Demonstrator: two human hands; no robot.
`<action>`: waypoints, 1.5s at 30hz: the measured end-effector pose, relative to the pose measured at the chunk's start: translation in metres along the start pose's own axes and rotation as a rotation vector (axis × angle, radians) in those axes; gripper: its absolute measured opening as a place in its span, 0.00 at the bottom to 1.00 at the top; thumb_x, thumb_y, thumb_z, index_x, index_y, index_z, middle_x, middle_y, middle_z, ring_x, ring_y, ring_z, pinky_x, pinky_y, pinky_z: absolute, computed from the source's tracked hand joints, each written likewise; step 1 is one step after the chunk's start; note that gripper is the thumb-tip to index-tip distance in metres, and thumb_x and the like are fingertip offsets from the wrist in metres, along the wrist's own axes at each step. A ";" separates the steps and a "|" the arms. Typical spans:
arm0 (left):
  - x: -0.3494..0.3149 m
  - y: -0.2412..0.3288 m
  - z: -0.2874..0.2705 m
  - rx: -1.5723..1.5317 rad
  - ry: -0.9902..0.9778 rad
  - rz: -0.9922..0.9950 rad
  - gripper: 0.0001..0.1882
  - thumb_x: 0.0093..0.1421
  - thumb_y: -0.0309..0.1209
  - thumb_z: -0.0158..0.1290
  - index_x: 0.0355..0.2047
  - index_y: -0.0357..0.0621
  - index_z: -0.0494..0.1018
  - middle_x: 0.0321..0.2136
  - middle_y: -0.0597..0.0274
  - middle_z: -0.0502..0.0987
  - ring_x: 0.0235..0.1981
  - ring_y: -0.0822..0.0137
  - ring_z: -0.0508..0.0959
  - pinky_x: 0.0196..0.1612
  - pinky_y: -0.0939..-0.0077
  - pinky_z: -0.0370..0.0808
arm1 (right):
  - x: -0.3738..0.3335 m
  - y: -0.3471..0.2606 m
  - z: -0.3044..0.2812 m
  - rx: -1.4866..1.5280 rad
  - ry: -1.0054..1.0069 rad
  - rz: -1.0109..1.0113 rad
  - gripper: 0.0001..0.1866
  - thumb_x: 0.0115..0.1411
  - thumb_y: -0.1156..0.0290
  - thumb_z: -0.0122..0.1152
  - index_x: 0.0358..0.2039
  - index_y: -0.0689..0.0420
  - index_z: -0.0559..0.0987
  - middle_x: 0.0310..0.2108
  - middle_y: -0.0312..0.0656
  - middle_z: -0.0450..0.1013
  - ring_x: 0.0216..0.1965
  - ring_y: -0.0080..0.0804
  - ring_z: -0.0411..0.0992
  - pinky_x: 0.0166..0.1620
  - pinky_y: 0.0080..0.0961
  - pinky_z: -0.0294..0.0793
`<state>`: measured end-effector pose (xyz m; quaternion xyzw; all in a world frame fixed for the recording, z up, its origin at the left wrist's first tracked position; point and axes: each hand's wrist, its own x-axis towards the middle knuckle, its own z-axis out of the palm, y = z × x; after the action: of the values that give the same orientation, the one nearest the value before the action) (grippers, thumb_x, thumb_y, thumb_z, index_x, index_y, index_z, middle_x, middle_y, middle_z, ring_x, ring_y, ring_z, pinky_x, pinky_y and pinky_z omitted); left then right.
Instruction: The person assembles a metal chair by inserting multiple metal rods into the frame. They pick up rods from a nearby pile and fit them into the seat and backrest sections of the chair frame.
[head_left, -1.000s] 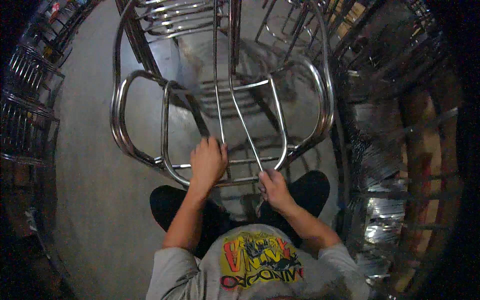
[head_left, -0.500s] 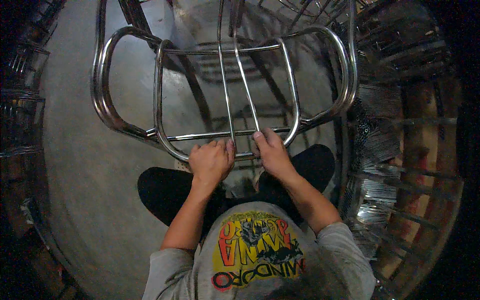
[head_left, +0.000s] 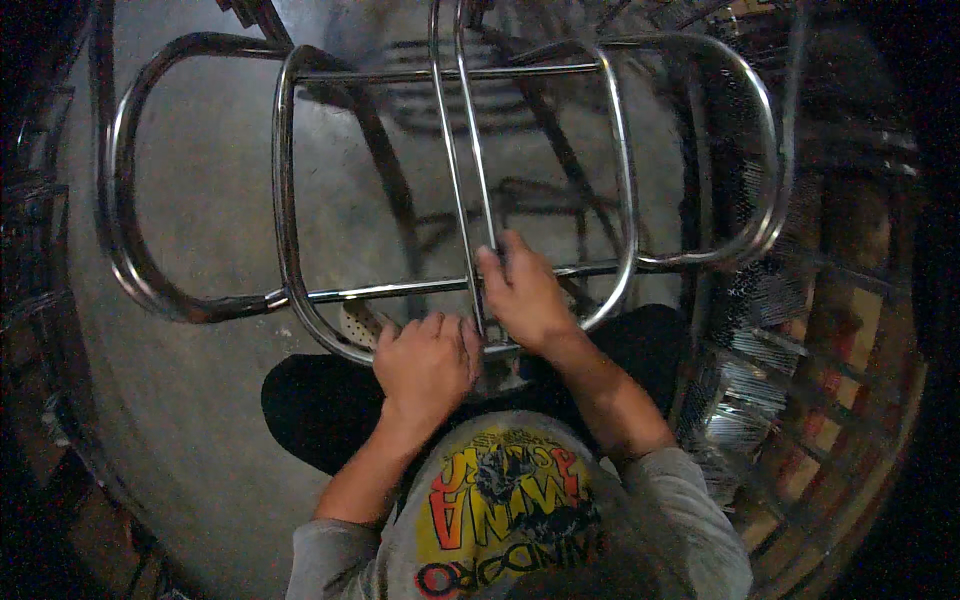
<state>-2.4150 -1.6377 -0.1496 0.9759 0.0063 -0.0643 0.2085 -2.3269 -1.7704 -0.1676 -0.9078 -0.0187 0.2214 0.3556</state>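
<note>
A shiny bent-tube metal chair frame (head_left: 284,180) stands in front of my lap, its rounded loops reaching out left and right. Two thin metal rods run lengthwise across its middle: a left rod (head_left: 454,165) and a right rod (head_left: 474,135). My left hand (head_left: 428,368) is closed over the near curved tube, its fingertips beside the left rod's near end. My right hand (head_left: 530,298) is wrapped round the right rod, just above the near crossbar (head_left: 385,290). The right rod's near end is hidden by that hand.
Bundles of metal rods and tubes (head_left: 745,390) lie along the right side, by a rack with brown boards (head_left: 850,340). More metal frames (head_left: 35,240) line the left. My bent knees (head_left: 315,405) flank the frame on the grey concrete floor (head_left: 200,420).
My right hand has moved up and slightly left with the right rod, whose near part now lies closer to the left rod. The chair frame appears larger and shifted; my left hand sits slightly lower.
</note>
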 end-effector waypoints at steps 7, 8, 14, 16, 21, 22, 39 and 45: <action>0.006 0.003 -0.003 -0.012 0.009 -0.020 0.07 0.55 0.34 0.53 0.25 0.46 0.75 0.22 0.60 0.75 0.22 0.59 0.76 0.30 0.61 0.68 | 0.002 0.008 -0.012 0.249 -0.112 0.140 0.16 0.65 0.62 0.54 0.39 0.66 0.71 0.25 0.48 0.74 0.28 0.41 0.74 0.32 0.35 0.73; 0.007 0.004 -0.003 0.003 0.016 -0.011 0.07 0.54 0.34 0.54 0.22 0.47 0.74 0.20 0.61 0.74 0.21 0.60 0.75 0.28 0.63 0.67 | 0.002 0.007 -0.013 0.208 -0.147 0.149 0.16 0.65 0.62 0.54 0.39 0.65 0.71 0.25 0.48 0.74 0.27 0.40 0.74 0.32 0.34 0.73; 0.008 0.001 0.001 -0.006 0.068 0.007 0.07 0.52 0.33 0.55 0.20 0.48 0.72 0.19 0.63 0.73 0.21 0.62 0.74 0.27 0.66 0.66 | 0.002 0.007 -0.013 0.033 -0.130 0.005 0.16 0.65 0.61 0.54 0.38 0.64 0.71 0.24 0.49 0.73 0.25 0.42 0.73 0.33 0.36 0.72; 0.006 0.000 0.003 -0.001 0.062 -0.012 0.07 0.52 0.33 0.55 0.20 0.48 0.72 0.20 0.63 0.74 0.21 0.62 0.75 0.27 0.65 0.66 | -0.002 0.009 -0.015 0.088 -0.166 0.010 0.16 0.64 0.61 0.55 0.38 0.64 0.71 0.26 0.52 0.74 0.27 0.48 0.74 0.34 0.39 0.73; 0.005 -0.002 0.008 0.093 0.200 0.086 0.07 0.54 0.34 0.53 0.21 0.48 0.73 0.21 0.60 0.75 0.23 0.58 0.76 0.28 0.60 0.68 | 0.000 -0.002 -0.027 -0.120 -0.292 0.003 0.21 0.62 0.57 0.56 0.43 0.65 0.72 0.29 0.61 0.74 0.31 0.62 0.74 0.36 0.50 0.73; 0.006 -0.001 0.009 0.095 0.147 0.049 0.08 0.55 0.34 0.52 0.21 0.47 0.73 0.21 0.59 0.75 0.23 0.56 0.77 0.28 0.59 0.68 | 0.001 -0.008 -0.029 -0.061 -0.221 -0.045 0.23 0.62 0.57 0.56 0.46 0.65 0.72 0.28 0.62 0.74 0.30 0.62 0.74 0.36 0.50 0.74; -0.004 -0.002 0.033 0.225 0.373 0.105 0.11 0.58 0.32 0.47 0.20 0.42 0.70 0.19 0.55 0.73 0.22 0.49 0.73 0.29 0.56 0.66 | 0.180 0.280 -0.425 -0.293 1.018 0.226 0.23 0.60 0.59 0.59 0.52 0.57 0.75 0.43 0.51 0.77 0.43 0.47 0.76 0.48 0.40 0.73; -0.006 -0.002 0.030 0.143 0.257 0.044 0.12 0.58 0.31 0.47 0.18 0.43 0.67 0.16 0.54 0.69 0.20 0.48 0.70 0.29 0.55 0.63 | 0.245 0.308 -0.426 -0.325 0.882 0.066 0.23 0.60 0.62 0.58 0.55 0.54 0.73 0.49 0.53 0.73 0.51 0.53 0.71 0.54 0.42 0.70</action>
<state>-2.4245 -1.6476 -0.1766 0.9883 0.0071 0.0652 0.1375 -1.9673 -2.2250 -0.1874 -0.9593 0.1286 -0.1799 0.1757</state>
